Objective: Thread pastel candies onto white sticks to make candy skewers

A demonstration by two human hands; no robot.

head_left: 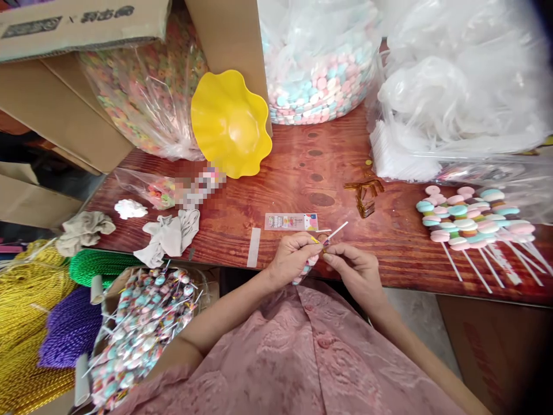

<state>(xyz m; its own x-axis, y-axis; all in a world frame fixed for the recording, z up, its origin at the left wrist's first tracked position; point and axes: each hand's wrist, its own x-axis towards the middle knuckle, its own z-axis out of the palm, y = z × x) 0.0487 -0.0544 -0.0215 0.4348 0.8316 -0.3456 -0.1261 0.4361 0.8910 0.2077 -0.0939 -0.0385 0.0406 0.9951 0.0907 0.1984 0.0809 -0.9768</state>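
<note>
Over the table's front edge, my left hand (294, 256) is closed around a wrapped candy stick (307, 268), its pink, white and blue candies showing below the fingers. A white stick pokes out up and to the right. My right hand (356, 268) meets it there, thumb and forefinger pinched at the wrapper's neck on what looks like a thin gold twist tie (325, 249). More gold twist ties (365, 193) lie beyond the hands. A flat printed wrapper (290, 222) and a clear strip (254, 248) are just left of them.
Unwrapped candy sticks (470, 222) are piled at right, below white plastic bags (458, 92). Behind stand a bag of pastel candies (319, 86), a yellow wavy bowl (231, 124) and a cardboard box (78, 29). Cloths (170, 236) lie left, above a box of wrapped candy sticks (142, 328).
</note>
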